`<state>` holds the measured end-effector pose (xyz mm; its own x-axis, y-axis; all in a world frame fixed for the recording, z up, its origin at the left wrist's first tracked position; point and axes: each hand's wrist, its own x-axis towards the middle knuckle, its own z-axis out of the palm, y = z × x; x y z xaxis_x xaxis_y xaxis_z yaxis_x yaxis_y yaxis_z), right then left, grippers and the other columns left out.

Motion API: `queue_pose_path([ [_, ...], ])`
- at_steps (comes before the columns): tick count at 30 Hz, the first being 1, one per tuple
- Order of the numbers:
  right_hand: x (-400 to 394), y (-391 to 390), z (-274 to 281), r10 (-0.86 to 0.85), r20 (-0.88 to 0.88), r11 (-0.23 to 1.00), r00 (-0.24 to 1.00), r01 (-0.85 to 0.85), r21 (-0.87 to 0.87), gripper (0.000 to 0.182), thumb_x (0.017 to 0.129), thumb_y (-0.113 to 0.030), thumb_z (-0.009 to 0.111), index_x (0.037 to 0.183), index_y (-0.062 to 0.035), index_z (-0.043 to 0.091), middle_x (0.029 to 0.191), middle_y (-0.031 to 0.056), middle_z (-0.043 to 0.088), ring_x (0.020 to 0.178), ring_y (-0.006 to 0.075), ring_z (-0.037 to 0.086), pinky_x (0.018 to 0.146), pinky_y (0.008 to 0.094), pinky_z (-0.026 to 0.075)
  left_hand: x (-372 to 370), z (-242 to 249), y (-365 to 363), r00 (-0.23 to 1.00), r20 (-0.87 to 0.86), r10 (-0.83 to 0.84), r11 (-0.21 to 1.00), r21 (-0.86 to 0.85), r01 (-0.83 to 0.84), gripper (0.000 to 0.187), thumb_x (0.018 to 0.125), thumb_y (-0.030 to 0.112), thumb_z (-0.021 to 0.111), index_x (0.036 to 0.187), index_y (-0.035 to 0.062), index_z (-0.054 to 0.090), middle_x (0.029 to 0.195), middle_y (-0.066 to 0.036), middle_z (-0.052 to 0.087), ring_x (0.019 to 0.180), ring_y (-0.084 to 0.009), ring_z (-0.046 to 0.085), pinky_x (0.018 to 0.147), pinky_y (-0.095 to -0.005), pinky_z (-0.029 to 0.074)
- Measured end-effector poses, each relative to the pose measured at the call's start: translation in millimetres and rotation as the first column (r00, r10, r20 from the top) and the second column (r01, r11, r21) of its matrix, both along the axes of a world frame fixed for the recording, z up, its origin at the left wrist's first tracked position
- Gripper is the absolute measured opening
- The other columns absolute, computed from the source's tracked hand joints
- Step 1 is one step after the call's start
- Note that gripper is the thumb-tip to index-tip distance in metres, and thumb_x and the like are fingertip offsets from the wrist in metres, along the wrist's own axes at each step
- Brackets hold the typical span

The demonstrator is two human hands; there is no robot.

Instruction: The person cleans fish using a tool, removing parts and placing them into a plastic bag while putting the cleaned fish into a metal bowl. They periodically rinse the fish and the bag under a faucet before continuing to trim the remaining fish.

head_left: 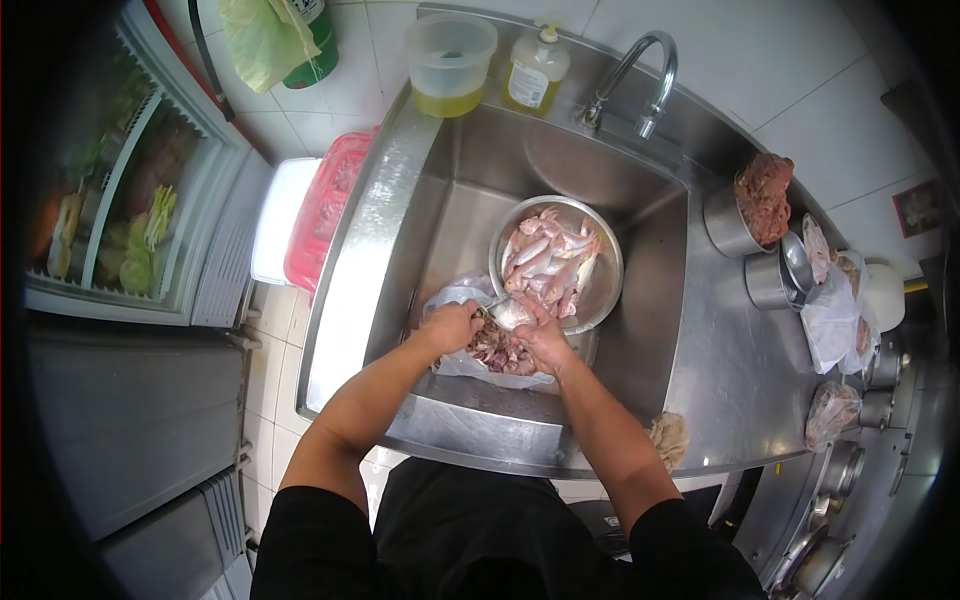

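Observation:
Over the front of the sink [455, 165], my right hand [546, 342] is closed round a whole pale fish [512, 315]. My left hand [452, 327] is closed on a small tool with a narrow metal blade [495, 302], whose tip meets the fish; its handle is mostly hidden in my fingers. Just beyond my hands, a round metal bowl [611, 240] holds many small pinkish fish [545, 258]. Beneath my hands lies a clear plastic bag [450, 293] with dark reddish fish scraps [490, 345] on it.
A chrome faucet [655, 95], a dish soap bottle [537, 70] and a plastic tub of yellow liquid [450, 65] line the back. On the right counter stand metal pots [727, 225], one with reddish meat [765, 197], and plastic bags [830, 320]. A brown cloth [669, 440] lies at the front edge.

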<state>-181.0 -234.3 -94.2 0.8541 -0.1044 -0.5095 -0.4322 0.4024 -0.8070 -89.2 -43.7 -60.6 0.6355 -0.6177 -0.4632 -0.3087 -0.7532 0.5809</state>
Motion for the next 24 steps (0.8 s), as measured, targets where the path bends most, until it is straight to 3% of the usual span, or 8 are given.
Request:
queue_pose_path([
  [5, -2.0, -3.9, -10.1, 0.12, 0.019, 0.919, 0.993, -0.104, -0.382, 0.072, 0.071, 0.009, 0.059, 0.14, 0.0024, 0.039, 0.126, 0.0156, 0.053, 0.106, 0.025, 0.057, 0.088, 0.0316, 0.047, -20.4, -23.6, -7.7, 0.979, 0.151, -0.134, 0.963, -0.215, 0.165, 0.029, 0.089, 0.028, 0.06, 0.105, 0.0038, 0.059, 0.1, -0.024, 0.063, 0.096, -0.0423, 0.06, 0.083, -0.0482, 0.048],
  [10, -0.2, -3.0, -24.8, 0.229, -0.018, 0.811, 0.973, -0.201, -0.55, 0.081, 0.075, 0.016, 0.054, 0.148, -0.0049, 0.025, 0.136, 0.0165, 0.045, 0.082, 0.0152, 0.058, 0.063, 0.0267, 0.049, -11.3, -13.5, -8.4, 1.0, -0.026, -0.017, 0.997, -0.074, 0.015, 0.029, 0.089, 0.028, 0.059, 0.104, 0.0029, 0.058, 0.1, -0.025, 0.063, 0.096, -0.0427, 0.06, 0.083, -0.0481, 0.048],
  [13, 2.5, 2.7, -11.5, 0.206, -0.035, 0.785, 0.978, -0.187, -0.591, 0.087, 0.074, 0.015, 0.056, 0.15, -0.005, 0.018, 0.137, 0.0199, 0.044, 0.093, 0.0221, 0.06, 0.072, 0.0308, 0.052, -19.7, -16.1, -6.3, 0.986, 0.07, -0.149, 0.966, -0.204, 0.16, 0.029, 0.089, 0.028, 0.06, 0.103, 0.0031, 0.057, 0.102, -0.024, 0.063, 0.097, -0.0425, 0.06, 0.082, -0.0483, 0.048],
  [15, 1.7, 4.5, -7.6, 0.227, 0.012, 0.783, 0.974, -0.175, -0.596, 0.09, 0.074, 0.013, 0.057, 0.151, -0.0053, 0.014, 0.137, 0.0207, 0.044, 0.104, 0.0257, 0.058, 0.081, 0.0327, 0.051, -10.1, -11.3, -3.5, 0.999, 0.003, -0.043, 0.993, -0.108, 0.043, 0.028, 0.088, 0.027, 0.061, 0.103, 0.0032, 0.056, 0.103, -0.023, 0.063, 0.096, -0.0427, 0.06, 0.082, -0.0483, 0.048],
  [16, 1.9, 5.9, -4.9, 0.213, -0.01, 0.75, 0.977, -0.17, -0.639, 0.091, 0.074, 0.012, 0.058, 0.151, -0.0053, 0.013, 0.137, 0.021, 0.044, 0.108, 0.026, 0.056, 0.085, 0.0325, 0.05, -6.9, -8.3, -3.4, 1.0, -0.027, 0.012, 0.998, -0.057, -0.014, 0.028, 0.088, 0.026, 0.061, 0.103, 0.0033, 0.056, 0.103, -0.023, 0.063, 0.096, -0.0427, 0.06, 0.083, -0.0484, 0.047],
  [19, 3.4, 6.1, 0.9, 0.173, -0.086, 0.696, 0.981, -0.183, -0.695, 0.094, 0.075, 0.009, 0.06, 0.152, -0.0046, 0.009, 0.136, 0.0217, 0.046, 0.118, 0.0259, 0.051, 0.092, 0.0315, 0.047, -19.7, -21.9, -7.2, 0.985, 0.046, -0.164, 0.973, -0.156, 0.17, 0.029, 0.088, 0.025, 0.062, 0.106, 0.0039, 0.054, 0.106, -0.023, 0.062, 0.098, -0.0424, 0.059, 0.084, -0.0479, 0.047],
  [22, 4.9, -0.5, -3.3, 0.176, -0.106, 0.747, 0.979, -0.203, -0.633, 0.092, 0.075, 0.008, 0.061, 0.152, -0.0028, 0.011, 0.136, 0.0214, 0.047, 0.119, 0.025, 0.05, 0.093, 0.0301, 0.046, -15.3, -35.1, -0.6, 0.991, 0.05, -0.121, 0.962, -0.24, 0.13, 0.032, 0.088, 0.026, 0.062, 0.11, 0.0045, 0.052, 0.107, -0.023, 0.061, 0.101, -0.0418, 0.059, 0.086, -0.0477, 0.046],
  [24, 4.1, -3.4, -14.2, 0.188, -0.053, 0.772, 0.981, -0.181, -0.61, 0.09, 0.075, 0.008, 0.061, 0.151, -0.0018, 0.015, 0.136, 0.0205, 0.047, 0.117, 0.0249, 0.051, 0.091, 0.0299, 0.047, -8.0, -28.2, -2.6, 0.999, -0.026, -0.027, 0.998, -0.057, 0.026, 0.033, 0.088, 0.026, 0.062, 0.112, 0.0048, 0.052, 0.109, -0.023, 0.061, 0.103, -0.0416, 0.058, 0.087, -0.0476, 0.046],
])
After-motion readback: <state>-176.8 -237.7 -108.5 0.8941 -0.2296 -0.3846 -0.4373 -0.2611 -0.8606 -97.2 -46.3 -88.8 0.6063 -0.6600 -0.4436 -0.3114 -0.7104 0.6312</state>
